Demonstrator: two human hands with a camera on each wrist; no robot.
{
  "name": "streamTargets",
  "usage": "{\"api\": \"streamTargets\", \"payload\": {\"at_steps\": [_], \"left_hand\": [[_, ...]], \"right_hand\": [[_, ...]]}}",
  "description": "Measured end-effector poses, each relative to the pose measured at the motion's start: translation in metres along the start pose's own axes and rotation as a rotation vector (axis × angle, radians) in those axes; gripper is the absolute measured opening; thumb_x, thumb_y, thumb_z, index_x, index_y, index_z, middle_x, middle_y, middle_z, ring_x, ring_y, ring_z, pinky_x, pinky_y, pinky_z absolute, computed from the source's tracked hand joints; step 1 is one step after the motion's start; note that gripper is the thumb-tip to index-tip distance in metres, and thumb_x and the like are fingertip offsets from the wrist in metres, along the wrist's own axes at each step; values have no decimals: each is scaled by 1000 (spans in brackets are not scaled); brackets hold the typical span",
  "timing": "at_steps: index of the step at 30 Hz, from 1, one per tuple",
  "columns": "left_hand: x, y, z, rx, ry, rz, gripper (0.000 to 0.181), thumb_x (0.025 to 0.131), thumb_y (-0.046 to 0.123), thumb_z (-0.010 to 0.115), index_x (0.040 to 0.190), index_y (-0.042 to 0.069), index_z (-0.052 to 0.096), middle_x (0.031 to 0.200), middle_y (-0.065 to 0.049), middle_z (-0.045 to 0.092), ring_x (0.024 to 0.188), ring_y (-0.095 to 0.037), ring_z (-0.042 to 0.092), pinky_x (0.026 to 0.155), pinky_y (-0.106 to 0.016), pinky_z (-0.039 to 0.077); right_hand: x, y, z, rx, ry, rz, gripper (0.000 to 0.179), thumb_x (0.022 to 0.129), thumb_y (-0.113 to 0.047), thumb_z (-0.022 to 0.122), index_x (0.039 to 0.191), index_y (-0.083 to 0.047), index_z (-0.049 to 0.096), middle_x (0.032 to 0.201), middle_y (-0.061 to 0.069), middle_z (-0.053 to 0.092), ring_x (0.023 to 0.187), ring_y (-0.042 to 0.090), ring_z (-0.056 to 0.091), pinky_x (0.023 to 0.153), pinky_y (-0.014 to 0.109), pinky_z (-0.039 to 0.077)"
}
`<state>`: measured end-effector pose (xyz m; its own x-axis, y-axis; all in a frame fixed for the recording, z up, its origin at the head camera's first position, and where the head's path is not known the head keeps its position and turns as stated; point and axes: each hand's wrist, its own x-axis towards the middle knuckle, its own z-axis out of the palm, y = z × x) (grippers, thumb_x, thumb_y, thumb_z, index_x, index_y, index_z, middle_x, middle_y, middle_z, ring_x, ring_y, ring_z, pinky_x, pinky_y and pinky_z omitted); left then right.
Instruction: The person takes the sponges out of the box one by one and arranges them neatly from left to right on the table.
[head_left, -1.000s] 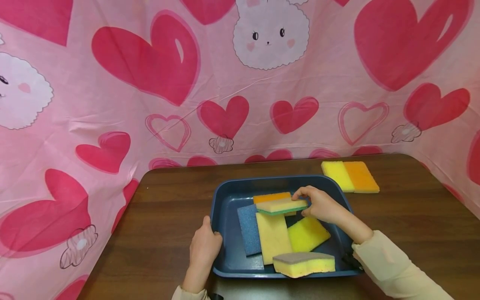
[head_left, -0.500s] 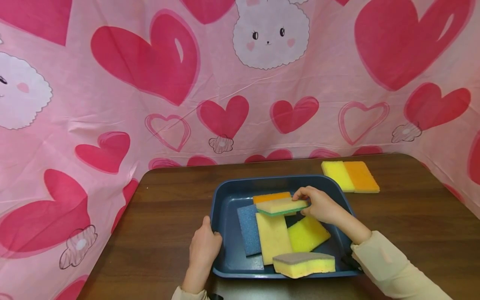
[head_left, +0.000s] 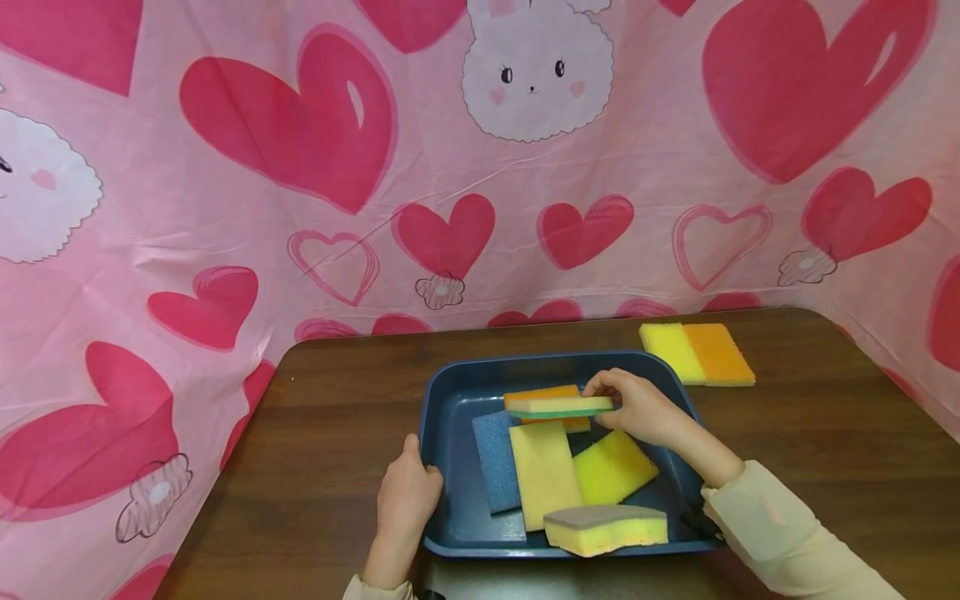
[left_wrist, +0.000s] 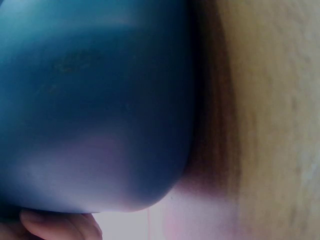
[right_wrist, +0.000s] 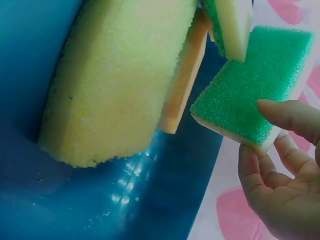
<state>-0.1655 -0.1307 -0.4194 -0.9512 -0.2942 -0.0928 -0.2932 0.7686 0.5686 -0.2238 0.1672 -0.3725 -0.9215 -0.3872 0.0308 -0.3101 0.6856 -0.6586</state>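
Observation:
My right hand pinches one end of a sponge, pale yellow above with a green scouring layer below, over the back of a dark blue tray. In the right wrist view, the thumb presses the green face while fingers support the other side. Along the tray's left edge, my left hand grips the rim; in the left wrist view only some fingertips show at the tray wall. Under the held sponge lies an orange sponge, partly hidden.
In the tray lie a blue sponge, a pale yellow sponge, a bright yellow one and a grey-topped wavy one at the front rim. A yellow sponge and an orange sponge sit side by side behind, right, on the wooden table.
The held green-and-yellow sponge has tipped in my right hand, so less of its top face shows and more of the orange sponge below. My left hand stays at the tray.

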Motion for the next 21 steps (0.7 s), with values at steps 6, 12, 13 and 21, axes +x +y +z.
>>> {"api": "streamTargets", "payload": {"at_steps": [6, 12, 13, 21], "left_hand": [[-1, 1, -1, -3, 7, 9, 19, 82, 6, 51, 100, -1, 49, 76, -21, 62, 59, -27, 55, 51, -39, 38], [-1, 1, -1, -3, 9, 11, 20, 82, 6, 51, 100, 0, 49, 76, -21, 62, 59, -27, 56, 52, -39, 38], [-1, 0, -2, -2, 9, 12, 20, 82, 6, 50, 100, 0, 49, 76, -21, 62, 59, -27, 56, 52, -39, 38], [-2, 0, -2, 2, 9, 25, 20, 81, 6, 50, 100, -1, 49, 77, -22, 63, 60, -30, 57, 52, -41, 39]], "right_hand": [[-1, -1, -5, 1, 43, -39, 21, 78, -2, 71, 97, -7, 63, 92, 7, 63, 82, 18, 53, 77, 39, 50], [-2, 1, -11, -1, 70, -45, 21, 78, -3, 71, 97, -7, 62, 91, 6, 64, 82, 18, 54, 79, 38, 50], [-2, 1, -12, 0, 72, -43, 21, 78, -4, 71, 97, -7, 62, 90, 6, 64, 82, 18, 53, 78, 36, 49], [-3, -1, -22, 54, 127, -21, 25, 81, -7, 69, 105, -2, 62, 90, 10, 65, 77, 17, 55, 69, 23, 48]]}}
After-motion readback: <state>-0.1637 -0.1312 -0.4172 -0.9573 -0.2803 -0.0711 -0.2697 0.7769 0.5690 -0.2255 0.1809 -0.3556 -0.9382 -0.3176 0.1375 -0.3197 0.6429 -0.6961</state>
